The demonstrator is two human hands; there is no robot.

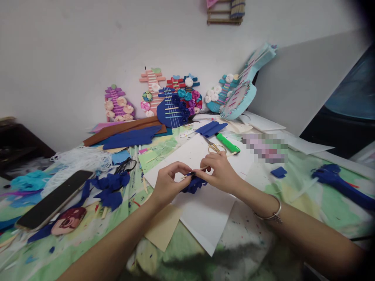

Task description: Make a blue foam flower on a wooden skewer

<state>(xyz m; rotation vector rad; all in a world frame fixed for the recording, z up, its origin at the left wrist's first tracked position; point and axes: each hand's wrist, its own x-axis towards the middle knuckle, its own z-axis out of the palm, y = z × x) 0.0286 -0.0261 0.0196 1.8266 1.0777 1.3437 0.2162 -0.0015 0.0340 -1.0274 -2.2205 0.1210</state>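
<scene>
Over the white paper sheets, my left hand point(170, 179) pinches a dark blue crepe-paper flower point(193, 185) between thumb and fingers. My right hand point(219, 171) meets it from the other side, its thumb at the flower and its fingers curled. A small black bit shows between the fingertips; its kind is unclear. A thin pale stick seems to pass through the right hand. Just beyond lie gold-handled scissors point(216, 147), a green utility knife point(227, 143) and a folded piece of blue crepe paper point(211, 128).
Several decorated paper guitars, one of them blue point(167, 111), lean on the wall. A phone point(55, 199), white cord point(77, 166) and blue scraps point(109, 191) lie at left. A blue glue gun point(345, 185) lies at right. White paper point(205, 222) overhangs the table's front edge.
</scene>
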